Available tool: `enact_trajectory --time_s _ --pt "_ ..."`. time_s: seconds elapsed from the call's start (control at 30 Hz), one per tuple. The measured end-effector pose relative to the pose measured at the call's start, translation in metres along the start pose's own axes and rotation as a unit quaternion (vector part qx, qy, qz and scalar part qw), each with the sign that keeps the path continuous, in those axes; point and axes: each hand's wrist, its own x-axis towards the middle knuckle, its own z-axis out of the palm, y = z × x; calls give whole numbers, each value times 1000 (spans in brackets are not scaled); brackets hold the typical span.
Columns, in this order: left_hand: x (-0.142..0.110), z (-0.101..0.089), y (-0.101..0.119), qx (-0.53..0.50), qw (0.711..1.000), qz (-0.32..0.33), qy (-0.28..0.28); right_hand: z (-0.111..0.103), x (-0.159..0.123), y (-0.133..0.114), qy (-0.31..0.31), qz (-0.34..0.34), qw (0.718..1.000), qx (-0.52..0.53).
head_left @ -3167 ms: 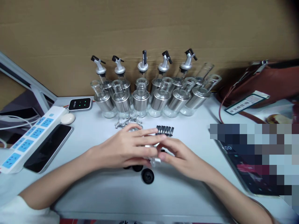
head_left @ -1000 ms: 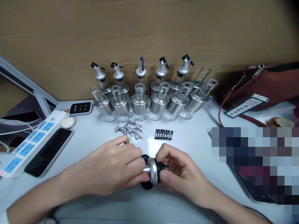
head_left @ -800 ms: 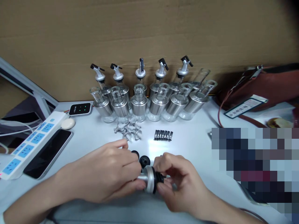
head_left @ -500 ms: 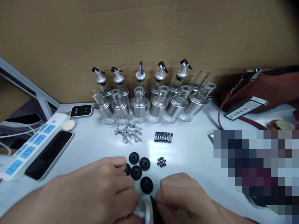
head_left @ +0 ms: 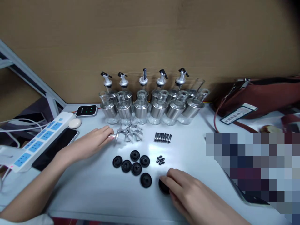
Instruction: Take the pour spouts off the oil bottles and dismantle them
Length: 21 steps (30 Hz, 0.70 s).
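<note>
My left hand (head_left: 95, 142) reaches to the pile of silver pourer spouts (head_left: 128, 136). Its fingertips pinch the end of one spout (head_left: 114, 136) at the pile's left edge. Closer to me, my right hand (head_left: 187, 193) has its fingers closed on a round black stopper (head_left: 163, 187), partly hidden under the fingertips, at the table surface. To its left lie several more black stoppers (head_left: 136, 168), one a little nearer to me than the others. Small black-and-silver rings (head_left: 160, 160) sit in a cluster beyond the right hand, and a row of black levers (head_left: 162, 137) lies behind them.
Two rows of glass bottles with steel sleeves (head_left: 141, 108) stand at the back; several rear ones carry pourers (head_left: 143, 80). At left are a power strip (head_left: 43, 137), a phone (head_left: 56, 147) and a small display device (head_left: 86, 110). A brown bag (head_left: 269, 97) lies at right.
My hands have separated from the silver spout and black stopper they held together. The left has moved forward and left to the spout pile; the right stays near the front with a stopper.
</note>
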Motion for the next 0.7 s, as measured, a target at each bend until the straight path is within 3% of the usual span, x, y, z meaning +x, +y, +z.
enact_trajectory --time_s 0.13,0.23,0.47,0.57,0.63,0.7 --pt "4 23 -6 53 998 -35 29 30 -1 2 8 33 999 -28" --pt "5 34 -4 51 996 -53 56 41 2 -2 23 70 997 -19" --pt "-25 41 19 -79 984 -107 119 42 5 -13 90 75 992 56" --pt "-42 50 36 -146 981 -71 107 37 -5 -17 131 64 986 76" --pt "-48 58 47 -174 978 -38 106 33 -17 -22 98 26 987 127" --pt "-48 63 56 -192 975 -16 109 29 -30 -29 -4 -49 983 176"
